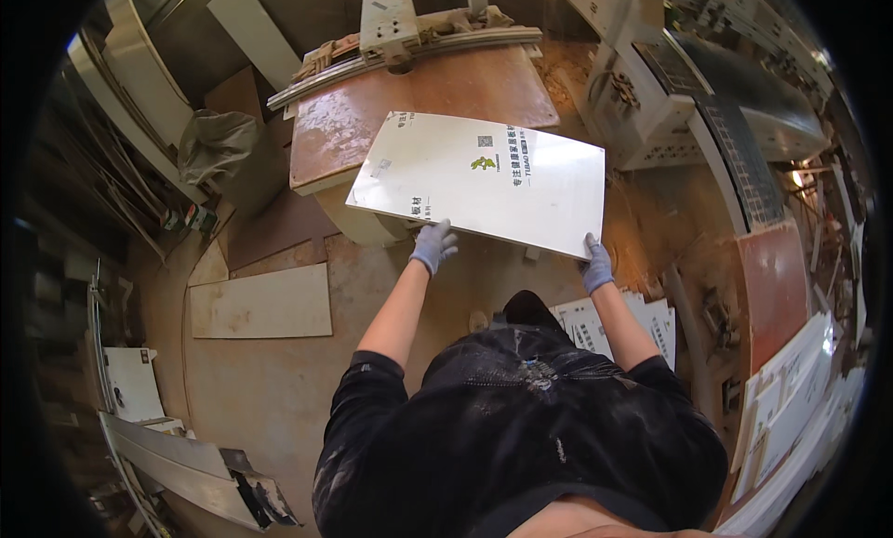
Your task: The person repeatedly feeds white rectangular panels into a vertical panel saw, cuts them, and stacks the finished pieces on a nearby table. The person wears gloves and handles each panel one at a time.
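A white rectangular panel (pixel 465 180), printed with dark lettering and a small green mark, lies over the near part of a brown-topped machine table (pixel 335 133) and juts out toward me. My left hand (pixel 433 247), in a grey glove, is at the panel's near edge, its fingers apart and fingertips touching the edge. At the near right corner, my right hand (pixel 597 265), also gloved, grips the panel with a finger over the top. Its other fingers are partly hidden.
A metal rail (pixel 409 59) with a white box-shaped head (pixel 389 22) crosses the table's far side. A loose pale board (pixel 262 301) lies on the floor at left. Printed panels (pixel 659 326) lie near my right arm, and more boards (pixel 786 398) stand at far right.
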A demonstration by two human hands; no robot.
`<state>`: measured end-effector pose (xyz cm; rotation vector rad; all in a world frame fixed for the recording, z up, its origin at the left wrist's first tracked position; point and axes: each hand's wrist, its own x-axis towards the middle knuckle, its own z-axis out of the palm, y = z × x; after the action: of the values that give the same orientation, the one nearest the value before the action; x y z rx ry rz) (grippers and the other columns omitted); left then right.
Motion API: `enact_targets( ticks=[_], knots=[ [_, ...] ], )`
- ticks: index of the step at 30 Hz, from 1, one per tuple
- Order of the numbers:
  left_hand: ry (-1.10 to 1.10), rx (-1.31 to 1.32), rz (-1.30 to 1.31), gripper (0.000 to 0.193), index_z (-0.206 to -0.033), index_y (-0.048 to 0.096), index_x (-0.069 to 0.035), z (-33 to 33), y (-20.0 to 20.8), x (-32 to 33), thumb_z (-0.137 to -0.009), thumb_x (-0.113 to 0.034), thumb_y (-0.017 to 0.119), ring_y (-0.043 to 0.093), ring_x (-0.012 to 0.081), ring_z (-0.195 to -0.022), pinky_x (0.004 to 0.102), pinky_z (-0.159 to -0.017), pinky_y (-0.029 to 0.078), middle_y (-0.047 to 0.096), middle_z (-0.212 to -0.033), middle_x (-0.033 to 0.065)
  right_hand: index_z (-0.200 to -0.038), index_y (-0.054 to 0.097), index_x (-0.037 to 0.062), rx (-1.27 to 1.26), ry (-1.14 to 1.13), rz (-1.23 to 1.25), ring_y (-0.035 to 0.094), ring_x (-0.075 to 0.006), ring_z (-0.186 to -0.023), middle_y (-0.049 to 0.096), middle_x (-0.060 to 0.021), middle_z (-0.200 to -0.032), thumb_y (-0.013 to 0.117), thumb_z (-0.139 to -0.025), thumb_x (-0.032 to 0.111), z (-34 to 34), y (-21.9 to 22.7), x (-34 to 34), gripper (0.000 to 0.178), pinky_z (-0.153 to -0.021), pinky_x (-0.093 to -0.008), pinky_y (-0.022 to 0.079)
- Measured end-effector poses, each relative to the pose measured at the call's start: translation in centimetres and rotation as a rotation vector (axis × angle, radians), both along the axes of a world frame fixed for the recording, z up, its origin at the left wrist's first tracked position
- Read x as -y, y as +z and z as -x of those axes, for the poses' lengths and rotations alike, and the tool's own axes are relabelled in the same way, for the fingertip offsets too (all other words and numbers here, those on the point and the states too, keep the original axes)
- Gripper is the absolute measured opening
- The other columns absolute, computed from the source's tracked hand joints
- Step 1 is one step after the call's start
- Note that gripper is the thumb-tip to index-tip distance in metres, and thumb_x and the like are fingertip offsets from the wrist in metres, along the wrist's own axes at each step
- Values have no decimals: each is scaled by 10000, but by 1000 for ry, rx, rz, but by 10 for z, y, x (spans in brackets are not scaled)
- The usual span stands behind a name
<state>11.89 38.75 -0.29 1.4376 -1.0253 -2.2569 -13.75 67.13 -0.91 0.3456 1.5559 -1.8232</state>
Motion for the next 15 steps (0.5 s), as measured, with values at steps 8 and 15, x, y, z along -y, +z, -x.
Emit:
enact_targets(
  ticks=[8, 15],
  knots=[
    [-240, 862, 1229, 881, -1436, 349, -97, -12, 14, 73, -710, -316, 799, 368, 361, -1344, 409, -1121, 314, 400, -1444, 204, -1140, 608, 148, 118, -64, 230, 604, -205, -902, 647, -17, -1057, 654, -883, 423, 187, 13, 148, 379, -741, -385, 507],
    [-532, 1137, 1093, 927, -1488, 292, -265, 37, 10, 143, -722, -522, 745, 217, 381, -1424, 527, -1149, 177, 202, -1561, 161, -1415, 410, 29, -685, 258, -445, 458, -309, -1301, 472, -175, -1424, 690, -863, 325, 197, -28, 222, 687, -1049, -402, 381]
  ],
)
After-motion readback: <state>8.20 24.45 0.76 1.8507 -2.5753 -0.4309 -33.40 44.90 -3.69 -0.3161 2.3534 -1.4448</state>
